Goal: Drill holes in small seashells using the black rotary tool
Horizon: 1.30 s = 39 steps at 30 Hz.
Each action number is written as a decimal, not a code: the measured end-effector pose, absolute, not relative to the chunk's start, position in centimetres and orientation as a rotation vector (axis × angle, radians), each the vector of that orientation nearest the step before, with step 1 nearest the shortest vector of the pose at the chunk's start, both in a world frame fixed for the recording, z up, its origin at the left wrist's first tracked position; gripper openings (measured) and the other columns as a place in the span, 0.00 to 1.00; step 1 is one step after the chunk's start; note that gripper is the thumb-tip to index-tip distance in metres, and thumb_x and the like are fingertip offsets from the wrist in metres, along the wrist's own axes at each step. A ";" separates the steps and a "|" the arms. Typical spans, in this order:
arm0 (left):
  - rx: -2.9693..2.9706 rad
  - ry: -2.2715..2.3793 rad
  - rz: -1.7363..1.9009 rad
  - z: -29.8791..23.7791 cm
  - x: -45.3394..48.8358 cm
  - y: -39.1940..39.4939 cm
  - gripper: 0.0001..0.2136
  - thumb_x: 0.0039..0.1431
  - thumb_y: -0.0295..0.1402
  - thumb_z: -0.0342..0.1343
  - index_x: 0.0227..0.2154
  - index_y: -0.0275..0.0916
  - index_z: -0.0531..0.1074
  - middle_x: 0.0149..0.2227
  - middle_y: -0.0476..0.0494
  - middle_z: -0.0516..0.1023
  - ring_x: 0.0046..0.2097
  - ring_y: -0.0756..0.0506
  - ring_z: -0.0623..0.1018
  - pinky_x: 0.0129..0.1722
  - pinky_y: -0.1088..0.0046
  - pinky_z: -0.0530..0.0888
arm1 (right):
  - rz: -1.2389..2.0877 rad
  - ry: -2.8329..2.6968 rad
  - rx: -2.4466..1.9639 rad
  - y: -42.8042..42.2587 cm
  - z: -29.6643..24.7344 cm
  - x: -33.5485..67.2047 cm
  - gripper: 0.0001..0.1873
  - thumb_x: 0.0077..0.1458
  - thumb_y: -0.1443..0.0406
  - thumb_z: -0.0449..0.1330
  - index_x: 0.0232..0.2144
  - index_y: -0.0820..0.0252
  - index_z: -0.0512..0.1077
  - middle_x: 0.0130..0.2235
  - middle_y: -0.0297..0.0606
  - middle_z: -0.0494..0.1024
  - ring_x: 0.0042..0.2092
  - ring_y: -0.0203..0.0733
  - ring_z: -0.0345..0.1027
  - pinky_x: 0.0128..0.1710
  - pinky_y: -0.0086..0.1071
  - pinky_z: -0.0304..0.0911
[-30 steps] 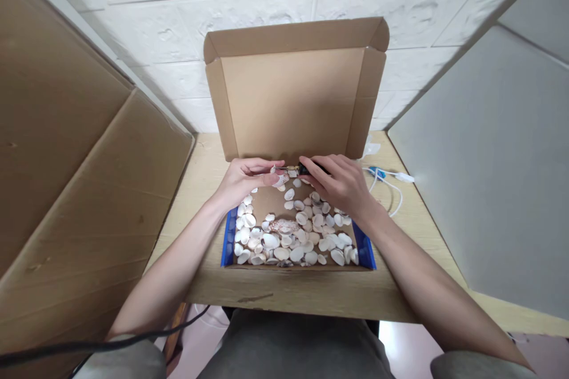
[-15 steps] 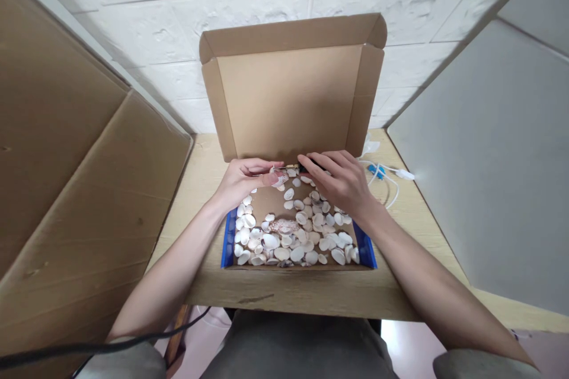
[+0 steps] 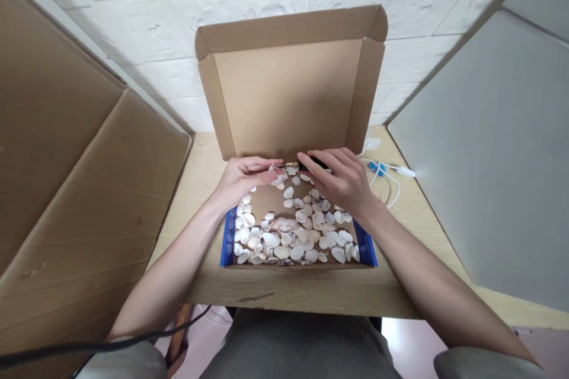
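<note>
The left hand [image 3: 243, 181] was closed in a pinch on a speckled pinkish-white shell [image 3: 280, 178], which was held above the far left part of a shallow brown cardboard box with blue side walls [image 3: 228, 238]. The right hand [image 3: 341, 176] was gripping a slender tool with a black handle, a gold-coloured collar and a thin shaft [image 3: 292, 164], its fingers curled over the handle. The tool lay roughly level, with its shaft directed toward the left hand; whether its tip touched the shell could not be told at this size. Loose white and cream seashells [image 3: 270, 240] covered much of the box floor, densest along the near edge and the right side, with bare cardboard showing toward the far left. A long mottled reddish-white shell [image 3: 283, 225] lay among them near the middle. The brown cardboard lid [image 3: 288, 95] stood raised behind, before a white brick-patterned wall [image 3: 267, 3]. On the pale wooden bench [image 3: 302, 293], right of the box, lay a white cable [image 3: 397, 189] beside a small blue item [image 3: 377, 168].
</note>
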<state>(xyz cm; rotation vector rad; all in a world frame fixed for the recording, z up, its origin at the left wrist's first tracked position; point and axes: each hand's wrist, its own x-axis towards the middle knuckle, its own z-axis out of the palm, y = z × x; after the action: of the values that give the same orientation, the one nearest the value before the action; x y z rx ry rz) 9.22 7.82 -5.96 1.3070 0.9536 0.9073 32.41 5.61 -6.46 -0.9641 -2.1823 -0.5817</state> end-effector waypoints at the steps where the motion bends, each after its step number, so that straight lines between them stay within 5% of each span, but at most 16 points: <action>1: 1.311 0.960 0.910 -5.9 9.2 7.8 0.14 0.45 0.33 0.69 0.38 0.44 0.81 0.40 0.43 0.83 0.42 0.42 0.82 0.44 0.68 0.77 | -0.568 -2.192 -0.971 5.6 -6.5 32.4 0.13 0.60 0.66 0.57 0.48 0.59 0.70 0.40 0.38 0.79 0.39 0.38 0.69 0.37 0.32 0.60; 8: 1.302 0.991 0.914 -5.8 9.3 7.7 0.16 0.43 0.34 0.69 0.38 0.41 0.80 0.39 0.41 0.83 0.42 0.40 0.82 0.46 0.64 0.77 | -0.321 -2.284 -1.013 5.8 -7.4 32.4 0.17 0.62 0.61 0.54 0.50 0.63 0.68 0.37 0.40 0.79 0.35 0.37 0.70 0.33 0.32 0.62; 27: 1.292 0.962 0.894 -6.0 9.3 7.9 0.15 0.45 0.33 0.69 0.39 0.41 0.80 0.39 0.41 0.83 0.42 0.41 0.82 0.46 0.64 0.77 | -0.521 -2.252 -0.977 5.6 -6.7 32.7 0.18 0.60 0.67 0.56 0.53 0.56 0.67 0.44 0.38 0.79 0.40 0.40 0.69 0.37 0.34 0.61; 39: 1.262 0.934 0.888 -6.0 9.2 7.9 0.15 0.44 0.32 0.69 0.39 0.42 0.80 0.42 0.40 0.82 0.43 0.41 0.82 0.46 0.65 0.77 | -0.281 -2.302 -0.949 5.8 -7.3 32.4 0.17 0.62 0.61 0.54 0.50 0.65 0.68 0.38 0.43 0.79 0.36 0.39 0.72 0.34 0.31 0.66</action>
<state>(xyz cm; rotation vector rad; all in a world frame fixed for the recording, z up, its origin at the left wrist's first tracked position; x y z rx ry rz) 9.17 7.88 -5.95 1.2620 0.9336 0.8876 32.40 5.83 -7.34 -0.9494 -2.3015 -0.2808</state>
